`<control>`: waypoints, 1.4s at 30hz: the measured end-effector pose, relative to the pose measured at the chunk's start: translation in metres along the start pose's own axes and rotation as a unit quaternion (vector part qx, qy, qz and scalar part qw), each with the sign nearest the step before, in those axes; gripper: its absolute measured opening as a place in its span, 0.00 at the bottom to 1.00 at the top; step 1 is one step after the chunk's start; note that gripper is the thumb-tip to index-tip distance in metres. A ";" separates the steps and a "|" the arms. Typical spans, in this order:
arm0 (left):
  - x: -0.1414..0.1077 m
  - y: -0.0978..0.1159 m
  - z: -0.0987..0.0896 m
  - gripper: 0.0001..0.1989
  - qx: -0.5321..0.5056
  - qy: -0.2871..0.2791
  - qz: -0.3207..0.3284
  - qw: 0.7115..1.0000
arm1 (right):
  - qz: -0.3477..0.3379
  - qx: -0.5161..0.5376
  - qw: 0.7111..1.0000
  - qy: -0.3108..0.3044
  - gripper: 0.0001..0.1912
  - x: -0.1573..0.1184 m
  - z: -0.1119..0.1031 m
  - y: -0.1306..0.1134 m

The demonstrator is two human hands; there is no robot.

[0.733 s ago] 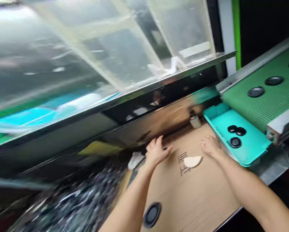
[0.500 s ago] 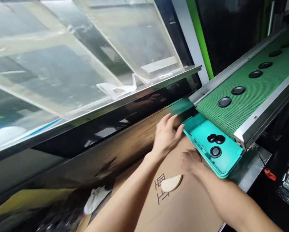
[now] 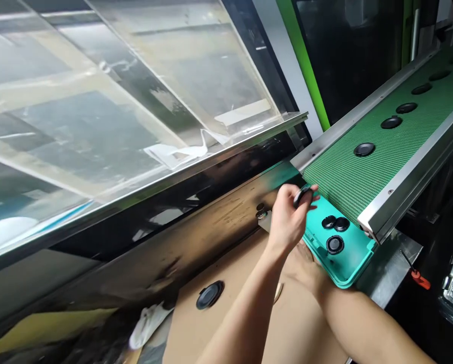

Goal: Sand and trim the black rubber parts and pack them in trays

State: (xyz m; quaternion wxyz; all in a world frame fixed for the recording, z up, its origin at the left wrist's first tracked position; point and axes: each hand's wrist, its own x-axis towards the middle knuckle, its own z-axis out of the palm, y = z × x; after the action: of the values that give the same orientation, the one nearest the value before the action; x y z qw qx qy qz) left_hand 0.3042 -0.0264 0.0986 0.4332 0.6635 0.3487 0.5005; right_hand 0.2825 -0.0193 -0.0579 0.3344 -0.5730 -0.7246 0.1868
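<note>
Head view: the left hand (image 3: 287, 222) pinches a black disc (image 3: 302, 196) by its rim, just over the near corner of the teal tray (image 3: 348, 258). The disc looks light and fairly stiff, easiest taken at the edge. The right hand (image 3: 304, 268), half hidden under the left forearm, rests by the tray, its grip impossible to tell

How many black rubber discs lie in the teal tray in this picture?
3: one disc beside another in the teal tray, and a third just below them. The left hand may hide more.
</note>
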 end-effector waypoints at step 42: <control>-0.151 -0.147 -0.176 0.17 -0.523 0.225 -0.244 0.785 | -0.175 -0.145 0.973 -0.047 0.19 -0.043 0.039 -0.077</control>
State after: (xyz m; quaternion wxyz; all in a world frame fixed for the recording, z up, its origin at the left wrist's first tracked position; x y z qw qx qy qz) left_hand 0.0913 -0.0659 -0.0699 0.7305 0.0964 0.2717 0.6190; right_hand 0.2064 -0.0771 -0.0465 0.2411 -0.4705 -0.8476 0.0452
